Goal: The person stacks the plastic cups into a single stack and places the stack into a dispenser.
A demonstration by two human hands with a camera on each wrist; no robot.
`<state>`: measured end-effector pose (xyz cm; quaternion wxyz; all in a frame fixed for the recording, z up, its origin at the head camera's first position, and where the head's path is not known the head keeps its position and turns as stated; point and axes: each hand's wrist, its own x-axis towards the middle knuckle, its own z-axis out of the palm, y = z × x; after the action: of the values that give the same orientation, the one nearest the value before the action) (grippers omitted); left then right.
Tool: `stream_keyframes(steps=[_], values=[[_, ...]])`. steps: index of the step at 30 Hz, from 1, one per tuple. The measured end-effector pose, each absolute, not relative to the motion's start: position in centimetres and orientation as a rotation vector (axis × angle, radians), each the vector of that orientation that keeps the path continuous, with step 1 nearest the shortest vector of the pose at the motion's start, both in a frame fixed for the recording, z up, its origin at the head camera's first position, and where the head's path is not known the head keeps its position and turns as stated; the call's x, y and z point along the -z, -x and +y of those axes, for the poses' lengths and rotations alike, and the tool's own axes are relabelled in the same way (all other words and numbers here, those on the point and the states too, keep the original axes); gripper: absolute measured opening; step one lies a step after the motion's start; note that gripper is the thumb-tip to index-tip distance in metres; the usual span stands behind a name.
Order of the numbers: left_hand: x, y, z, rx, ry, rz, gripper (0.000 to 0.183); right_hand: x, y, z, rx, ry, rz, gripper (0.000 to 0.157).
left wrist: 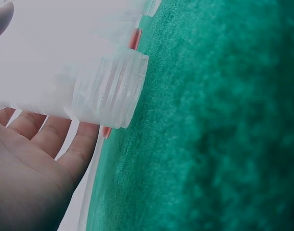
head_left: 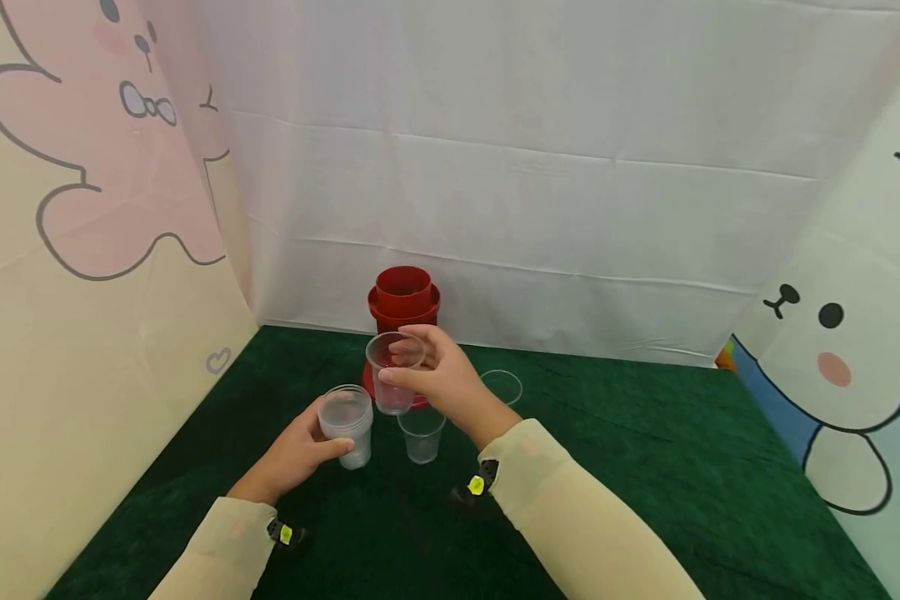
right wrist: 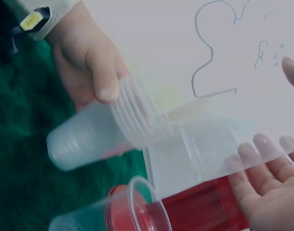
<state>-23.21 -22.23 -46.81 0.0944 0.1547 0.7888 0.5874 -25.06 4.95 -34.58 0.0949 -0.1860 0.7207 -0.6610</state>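
Observation:
In the head view my left hand (head_left: 291,454) grips a nested stack of clear plastic cups (head_left: 347,429), thumb on the near side. The stack's layered rims (right wrist: 132,113) show in the right wrist view. A clear plastic cup (head_left: 394,392) is held by my right hand (head_left: 442,375), just above and to the right of the stack, its mouth tipped up. From the right wrist, fingers (right wrist: 277,168) lie curved along this cup's side. Another clear cup (head_left: 422,446) stands upright on the green cloth below my right hand.
Behind the hands stands a red container with a round, stepped top (head_left: 403,296). A further clear cup's rim (head_left: 502,387) shows right of my right wrist, partly hidden by it. Green cloth (head_left: 682,467) covers the table, and a white curtain (head_left: 540,208) hangs along its back edge.

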Motion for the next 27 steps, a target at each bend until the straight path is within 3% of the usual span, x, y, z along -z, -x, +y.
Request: stream_keyframes(steps=[27], values=[[46.6,23.3,-22.6,-1.755,-0.498,2.292,0.076,33.9,24.0,-0.1,1.961,0.603,2.146,0.064]])
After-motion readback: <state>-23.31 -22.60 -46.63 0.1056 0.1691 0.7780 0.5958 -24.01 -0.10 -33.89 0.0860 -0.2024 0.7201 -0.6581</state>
